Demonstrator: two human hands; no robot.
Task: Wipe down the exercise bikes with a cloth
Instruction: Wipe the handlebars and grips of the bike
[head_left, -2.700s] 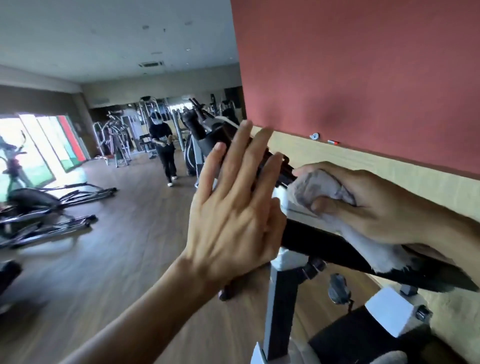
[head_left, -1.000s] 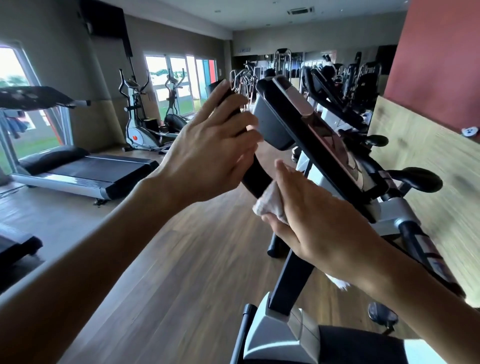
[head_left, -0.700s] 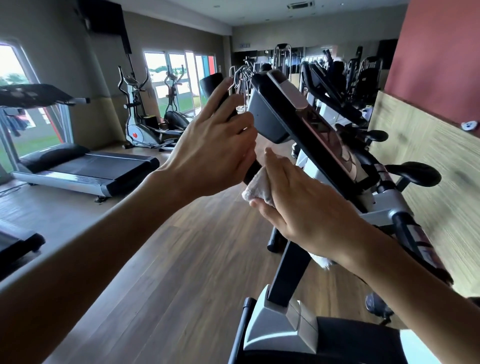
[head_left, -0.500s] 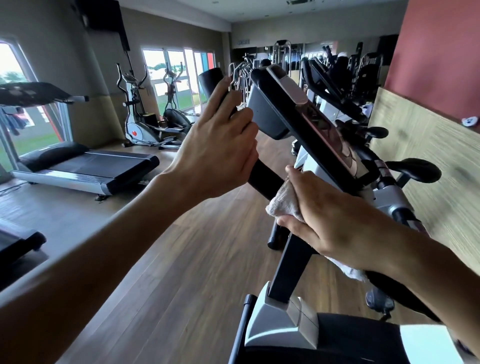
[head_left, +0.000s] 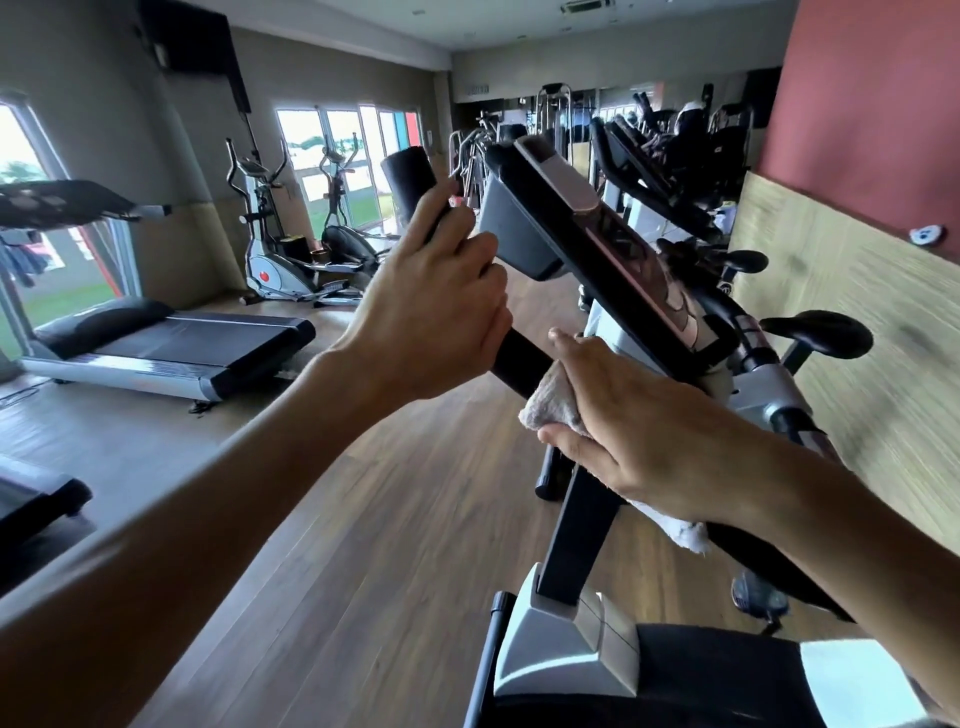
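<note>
The left hand (head_left: 436, 317) is wrapped round the upper part of the black handlebar (head_left: 511, 358) of the exercise bike (head_left: 566, 639), and just to its right the right hand (head_left: 639, 436) clamps the cloth (head_left: 553, 405) round the same bar below the console (head_left: 587, 228). With both hands so close, a stroke upward would likely bump the left hand and leave its patch unwiped. Compared with half a second ago, the right hand sits a little higher up the bar
</note>
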